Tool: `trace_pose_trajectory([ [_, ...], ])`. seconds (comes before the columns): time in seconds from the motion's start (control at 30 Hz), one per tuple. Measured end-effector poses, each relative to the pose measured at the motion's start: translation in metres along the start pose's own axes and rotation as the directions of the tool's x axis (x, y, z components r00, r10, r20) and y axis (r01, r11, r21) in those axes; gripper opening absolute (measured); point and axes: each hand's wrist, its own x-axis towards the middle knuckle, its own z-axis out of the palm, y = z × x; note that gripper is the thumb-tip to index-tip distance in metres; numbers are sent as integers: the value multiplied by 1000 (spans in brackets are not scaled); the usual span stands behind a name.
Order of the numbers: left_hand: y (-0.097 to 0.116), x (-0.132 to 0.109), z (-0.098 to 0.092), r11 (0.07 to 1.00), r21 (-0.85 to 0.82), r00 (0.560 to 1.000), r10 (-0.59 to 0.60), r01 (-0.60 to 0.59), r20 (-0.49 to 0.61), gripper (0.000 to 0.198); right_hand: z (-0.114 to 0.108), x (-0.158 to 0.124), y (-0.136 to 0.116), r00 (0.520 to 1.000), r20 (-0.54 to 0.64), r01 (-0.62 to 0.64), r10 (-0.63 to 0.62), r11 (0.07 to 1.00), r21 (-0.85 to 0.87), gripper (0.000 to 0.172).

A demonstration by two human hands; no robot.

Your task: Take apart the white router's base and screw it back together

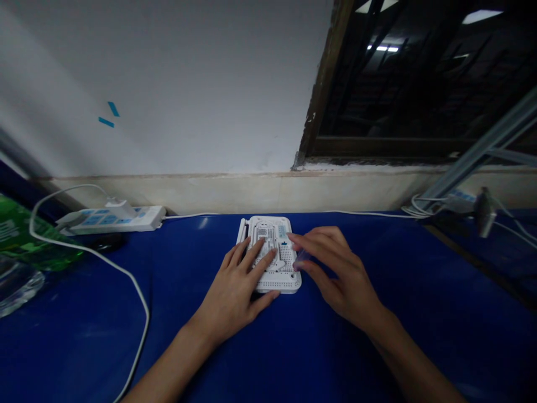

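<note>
A white Wi-Fi router (283, 274) lies on the blue table, its vented, labelled underside facing up and an antenna (241, 230) folded along its left side. My left hand (235, 285) rests on it with spread fingers, the thumb at its near edge. Just right of the router, my right hand (342, 274) pinches a small translucent, purplish piece (300, 258) between thumb and fingers. That piece is blurred, and its kind cannot be made out. A small blue mark (284, 243) shows on the casing near the right fingertips.
A white power strip (142, 219) with a plugged-in adapter (121, 209) stands at the back left. Its white cable (140, 291) loops over the table. Green plastic packaging (37, 235) lies far left. A metal frame post (474, 151) and cables (419, 207) are at the right.
</note>
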Motion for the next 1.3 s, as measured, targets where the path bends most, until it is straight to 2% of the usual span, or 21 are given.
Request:
trace_pose_trajectory([
  [0.1,0,-1,0,1000,-4,1000,2,-2,-5,73,0,1,-4,998,71,-4,-2,997,78,49],
  [0.17,1,-1,0,1000,-5,1000,3,-3,-5,73,1,3,-6,998,57,21,-27,995,93,46],
  [0.33,1,0,0,1000,-14,1000,3,-3,1,75,7,6,-7,996,-57,64,-65,998,-30,29],
  [0.43,1,-1,1,1000,-11,1000,3,-3,-2,74,9,3,-6,993,-77,78,-88,990,-119,27],
  [0.5,1,-1,1,1000,-8,1000,3,-3,-2,73,8,1,-7,996,-58,59,-67,991,-124,33],
  [0.6,0,0,0,1000,-5,1000,3,-3,2,73,4,0,-8,999,48,0,2,999,-46,46],
  [0.7,1,0,-1,1000,1,1000,-3,3,16,73,1,3,-10,996,88,1,0,1000,-6,47],
  [0.9,1,-1,0,1000,-5,1000,3,-3,5,73,9,6,-9,999,3,48,-48,993,-103,26],
  [1.03,1,0,-1,1000,-5,1000,7,-7,4,72,9,3,-9,999,-29,23,-29,985,-173,29],
  [1.2,1,0,-1,1000,-9,1000,0,0,8,71,-3,0,-8,994,93,-64,60,997,37,45],
  [1.3,1,-1,-1,1000,-16,1000,-2,2,9,72,-5,1,-3,996,80,-53,46,995,86,42],
])
